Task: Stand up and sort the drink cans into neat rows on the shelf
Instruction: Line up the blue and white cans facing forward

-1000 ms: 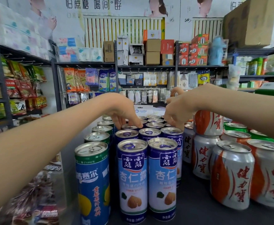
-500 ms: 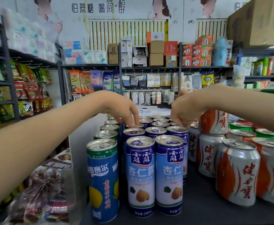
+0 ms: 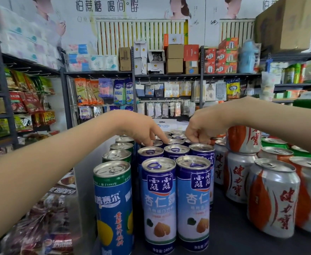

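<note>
A bare strip of shelf (image 3: 228,232) runs between the packed tall blue cans (image 3: 159,199) and the squat orange-white cans (image 3: 272,197).

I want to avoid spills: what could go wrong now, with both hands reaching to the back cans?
The right forearm passes close by the stacked orange-white can; it may knock it off. The left hand touches tops of tall blue cans; a push could topple them.

Blue almond-print cans (image 3: 159,203), green-rimmed lemon cans (image 3: 114,207), white-orange cans (image 3: 272,197).
</note>
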{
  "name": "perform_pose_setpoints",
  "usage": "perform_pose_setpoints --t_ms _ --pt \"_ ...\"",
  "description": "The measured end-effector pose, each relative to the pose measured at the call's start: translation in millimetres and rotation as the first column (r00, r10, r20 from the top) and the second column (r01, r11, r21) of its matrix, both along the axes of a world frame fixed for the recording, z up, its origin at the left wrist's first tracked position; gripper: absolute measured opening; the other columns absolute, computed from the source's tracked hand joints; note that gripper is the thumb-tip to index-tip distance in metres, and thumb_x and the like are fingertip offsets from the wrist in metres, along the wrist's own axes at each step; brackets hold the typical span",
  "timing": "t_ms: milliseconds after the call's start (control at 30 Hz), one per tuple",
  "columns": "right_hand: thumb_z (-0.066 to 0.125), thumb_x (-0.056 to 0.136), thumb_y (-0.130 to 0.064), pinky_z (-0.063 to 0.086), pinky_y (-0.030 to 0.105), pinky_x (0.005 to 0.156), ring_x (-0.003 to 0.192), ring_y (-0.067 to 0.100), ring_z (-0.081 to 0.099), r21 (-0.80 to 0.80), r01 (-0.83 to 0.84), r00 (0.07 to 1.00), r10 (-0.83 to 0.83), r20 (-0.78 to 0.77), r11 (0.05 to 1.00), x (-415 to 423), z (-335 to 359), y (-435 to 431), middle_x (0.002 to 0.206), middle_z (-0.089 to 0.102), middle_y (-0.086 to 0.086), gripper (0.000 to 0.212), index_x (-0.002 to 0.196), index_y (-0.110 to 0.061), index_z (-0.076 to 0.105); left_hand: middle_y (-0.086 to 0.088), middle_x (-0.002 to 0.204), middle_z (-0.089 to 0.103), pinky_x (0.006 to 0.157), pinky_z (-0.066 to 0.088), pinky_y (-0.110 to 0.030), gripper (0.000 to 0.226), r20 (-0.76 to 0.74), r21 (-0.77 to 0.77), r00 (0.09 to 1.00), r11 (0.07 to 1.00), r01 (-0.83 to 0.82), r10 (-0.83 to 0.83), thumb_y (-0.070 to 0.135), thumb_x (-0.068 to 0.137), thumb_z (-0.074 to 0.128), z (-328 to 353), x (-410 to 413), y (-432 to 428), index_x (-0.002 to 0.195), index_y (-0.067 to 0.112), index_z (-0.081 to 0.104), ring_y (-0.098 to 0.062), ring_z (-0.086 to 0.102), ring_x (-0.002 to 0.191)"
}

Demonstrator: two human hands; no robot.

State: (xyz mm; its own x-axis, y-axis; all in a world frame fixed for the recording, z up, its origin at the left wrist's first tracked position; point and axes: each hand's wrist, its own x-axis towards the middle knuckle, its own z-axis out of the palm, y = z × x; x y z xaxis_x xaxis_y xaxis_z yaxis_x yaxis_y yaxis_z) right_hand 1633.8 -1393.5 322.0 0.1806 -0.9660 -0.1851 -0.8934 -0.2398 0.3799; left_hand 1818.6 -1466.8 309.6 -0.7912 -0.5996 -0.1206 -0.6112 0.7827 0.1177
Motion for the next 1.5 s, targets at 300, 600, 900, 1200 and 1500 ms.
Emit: perform_pose_setpoints --t_ms 300,600,900,1200,1500 --pt "0.057 0.086 -0.001 0.046 0.020 0.060 0.065 0.007 0.056 0.010 0.137 0.978 -0.137 0.157 0.991 -2 8 8 0.077 0.063 -0.004 0.017 0.088 -0.017 0.060 0.004 0.110 0.062 0.078 0.053 -0.024 0.036 -0.136 -0.027 0.990 0.999 -0.032 0.028 0.009 0.093 0.051 6 -3 -12 0.118 0.033 0.059 -0.013 0.061 0.097" --pt "0.059 0.090 -0.029 0.035 0.026 0.077 0.113 0.021 0.050 -0.068 0.299 0.834 -0.296 -0.467 0.952 22 8 -12 0.131 0.052 0.004 0.051 0.136 -0.013 0.045 -0.009 0.099 0.064 0.076 0.058 -0.033 0.039 -0.124 0.019 0.962 0.970 -0.241 0.242 0.043 0.088 0.060 8 -45 -22 0.106 0.008 0.057 -0.021 0.066 0.088" --pt "0.069 0.081 -0.038 0.044 0.035 0.080 0.119 0.028 0.050 -0.085 0.358 0.795 -0.352 -0.494 0.930 13 -1 -18 0.136 0.048 0.005 0.065 0.138 -0.017 0.043 -0.017 0.121 0.058 0.087 0.054 -0.041 0.059 -0.020 0.047 0.951 0.950 -0.308 0.309 0.042 0.082 0.069 8 -57 -16 0.126 0.006 0.051 -0.029 0.064 0.097" --pt "0.068 0.084 -0.028 0.040 0.029 0.066 0.102 0.021 0.056 -0.057 0.370 0.836 -0.359 -0.414 0.927 12 0 -11 0.134 0.051 0.002 0.085 0.148 -0.035 0.013 -0.015 0.143 0.041 0.095 0.049 -0.043 0.053 0.120 0.002 0.973 0.980 -0.198 0.197 0.027 0.095 0.053 10 -59 -10 0.143 0.036 0.034 -0.033 0.051 0.119" --pt "0.071 0.082 -0.029 0.040 0.024 0.047 0.059 0.009 0.054 -0.116 0.388 0.854 -0.404 -0.328 0.914 6 -6 -23 0.076 0.062 -0.002 0.063 0.134 -0.008 0.043 -0.008 0.137 0.046 0.090 0.052 -0.036 0.048 0.075 0.009 0.987 0.990 -0.143 0.142 0.020 0.097 0.050 6 -53 -25 0.138 0.041 0.040 -0.022 0.057 0.102"
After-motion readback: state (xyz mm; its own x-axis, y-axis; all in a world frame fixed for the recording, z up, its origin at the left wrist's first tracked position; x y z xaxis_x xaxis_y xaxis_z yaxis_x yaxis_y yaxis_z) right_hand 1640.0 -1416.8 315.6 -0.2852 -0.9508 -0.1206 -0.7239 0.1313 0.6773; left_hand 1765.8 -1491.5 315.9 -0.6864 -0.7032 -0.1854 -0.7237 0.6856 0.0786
